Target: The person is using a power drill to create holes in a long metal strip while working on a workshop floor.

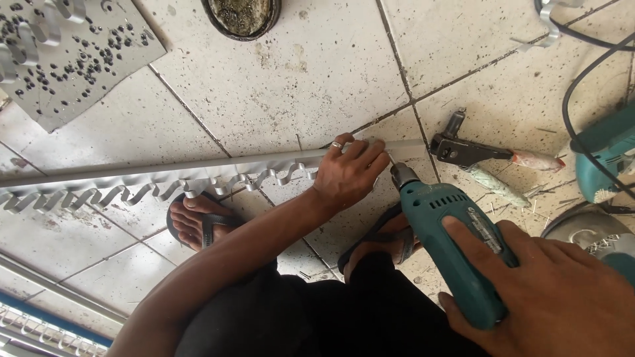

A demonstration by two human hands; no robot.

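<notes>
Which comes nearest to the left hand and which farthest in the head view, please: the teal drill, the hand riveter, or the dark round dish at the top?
From the left hand:
1. Teal drill, just to its right, bit beside the fingers.
2. Hand riveter, farther right on the floor.
3. Dark round dish, far up at the top edge.
</notes>
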